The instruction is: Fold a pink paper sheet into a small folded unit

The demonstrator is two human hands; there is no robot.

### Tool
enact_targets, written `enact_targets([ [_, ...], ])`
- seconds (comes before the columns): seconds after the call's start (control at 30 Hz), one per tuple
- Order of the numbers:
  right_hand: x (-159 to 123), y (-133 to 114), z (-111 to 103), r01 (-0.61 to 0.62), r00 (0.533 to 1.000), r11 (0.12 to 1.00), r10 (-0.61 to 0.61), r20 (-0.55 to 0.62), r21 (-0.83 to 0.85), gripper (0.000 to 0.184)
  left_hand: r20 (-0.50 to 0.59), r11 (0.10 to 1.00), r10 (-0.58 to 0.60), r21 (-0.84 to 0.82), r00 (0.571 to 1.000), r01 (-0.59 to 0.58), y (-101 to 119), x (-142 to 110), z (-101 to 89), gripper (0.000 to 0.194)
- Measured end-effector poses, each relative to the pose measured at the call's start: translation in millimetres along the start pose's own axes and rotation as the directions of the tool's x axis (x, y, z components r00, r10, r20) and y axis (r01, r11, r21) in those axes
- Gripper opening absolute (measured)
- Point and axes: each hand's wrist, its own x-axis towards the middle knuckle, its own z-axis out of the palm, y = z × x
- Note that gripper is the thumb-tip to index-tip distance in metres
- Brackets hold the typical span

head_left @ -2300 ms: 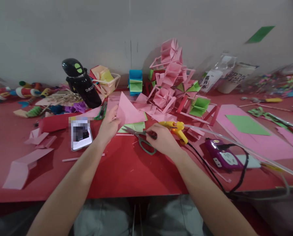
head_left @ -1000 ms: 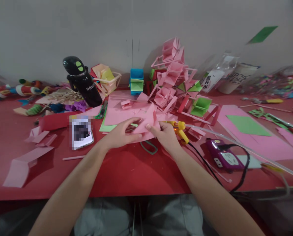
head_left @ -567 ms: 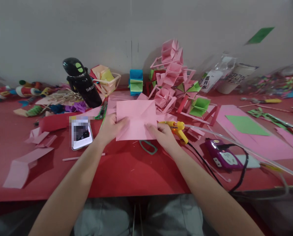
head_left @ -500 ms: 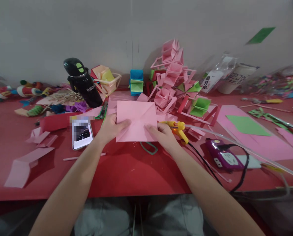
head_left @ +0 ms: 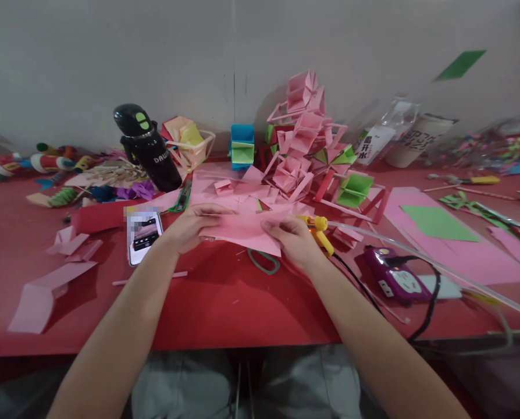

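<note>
A pink sheet of paper [head_left: 245,228] is held above the red table between both hands, tilted so that it shows as a narrow, slightly bent strip. My left hand [head_left: 194,226] is closed on its left end, with the fingers partly over the top. At the right end, my right hand [head_left: 288,237] pinches the sheet, thumb on the near face and fingers behind. Below the sheet lie scissors, their grey-green handle [head_left: 263,263] showing and the blades hidden. Just right of my right hand is a yellow hot glue gun [head_left: 321,233].
Folded pink paper pieces [head_left: 301,131] are piled against the wall. A black bottle [head_left: 149,148] and a phone [head_left: 143,238] stand and lie on the left. To the right are a purple power strip [head_left: 395,276], a black cable and a green sheet [head_left: 438,222] on pink paper.
The pink sheet, which faced me flat and upright, has tipped to a shallow angle. My left hand has turned over its edge, and paper scraps behind it now show.
</note>
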Motion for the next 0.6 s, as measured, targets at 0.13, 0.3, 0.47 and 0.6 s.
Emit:
enact_targets([
  [0.13, -0.9, -5.5, 0.2, 0.008, 0.998, 0.999, -0.010, 0.069, 0.035, 0.020, 0.120, 0.998, -0.002, -0.054, 0.993, 0.009, 5.3, -1.9, -7.2, 0.043],
  [0.3, -2.6, -10.7, 2.3, 0.015, 0.991, 0.999, -0.021, 0.130, 0.049, 0.013, 0.192, 0.993, -0.079, 0.099, 0.978, 0.061, 2.4, -4.4, 1.8, 0.041],
  [0.47, -2.6, -7.0, 6.1, -0.072, 0.987, 0.997, 0.070, 0.148, 0.007, 0.023, 0.310, 0.962, -0.239, 0.207, 0.920, 0.180, 0.7, -9.7, 22.9, 0.046],
  [0.6, 2.7, -5.2, 9.5, -0.069, 0.997, 0.986, 0.075, -0.031, 0.150, 0.046, 0.265, 0.991, -0.134, 0.054, 0.955, 0.124, -6.9, -3.4, 24.1, 0.049],
])
